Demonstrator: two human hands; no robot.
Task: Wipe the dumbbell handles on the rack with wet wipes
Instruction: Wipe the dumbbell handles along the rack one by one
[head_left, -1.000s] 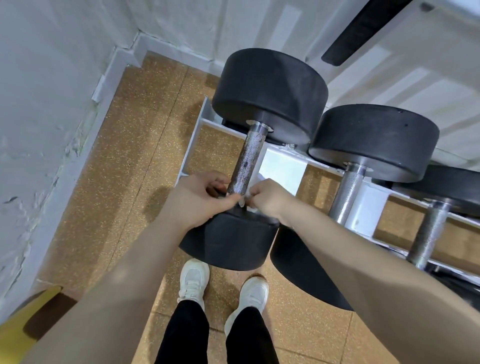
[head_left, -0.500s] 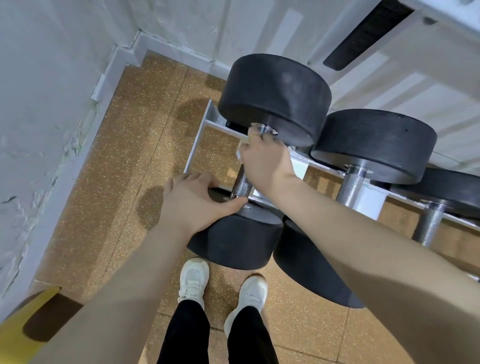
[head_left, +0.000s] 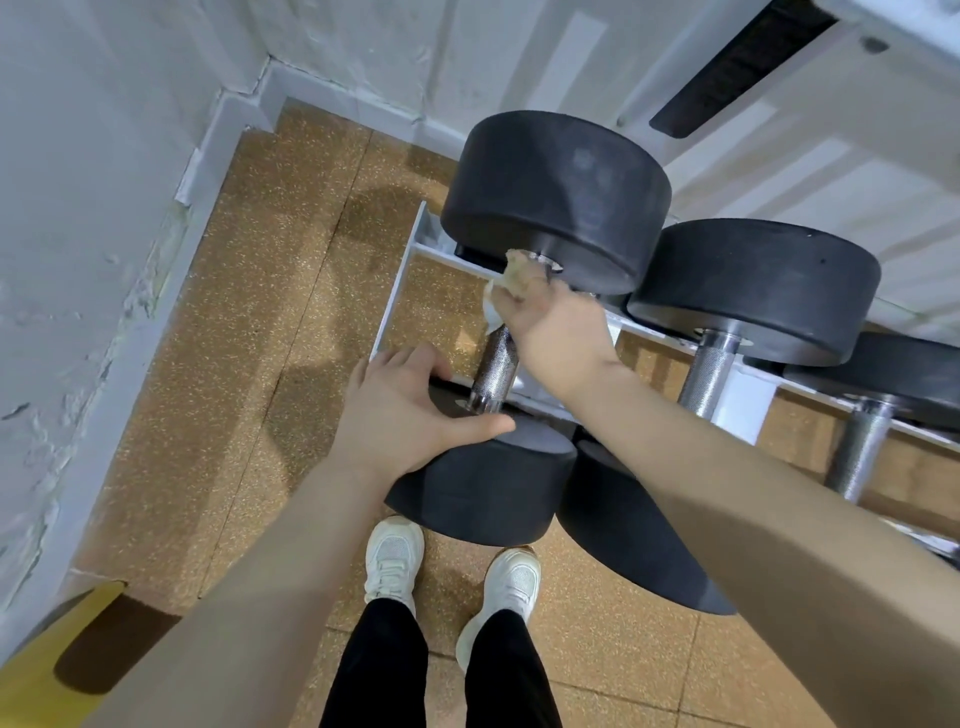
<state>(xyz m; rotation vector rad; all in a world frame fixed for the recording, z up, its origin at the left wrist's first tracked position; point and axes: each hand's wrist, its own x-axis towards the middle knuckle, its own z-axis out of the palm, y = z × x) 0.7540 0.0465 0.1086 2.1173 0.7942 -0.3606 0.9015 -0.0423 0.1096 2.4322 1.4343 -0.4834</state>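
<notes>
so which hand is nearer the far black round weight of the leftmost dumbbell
Right. The right hand grips a stained white wet wipe round the metal handle, just under that far black round weight. The left hand rests on the near weight.

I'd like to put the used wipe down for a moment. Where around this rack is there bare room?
The cork floor between the white wall and the rack frame lies bare. The floor right of the shoes is bare too. It is crowded on the rack: both hands sit on the leftmost dumbbell, its neighbour close beside.
</notes>
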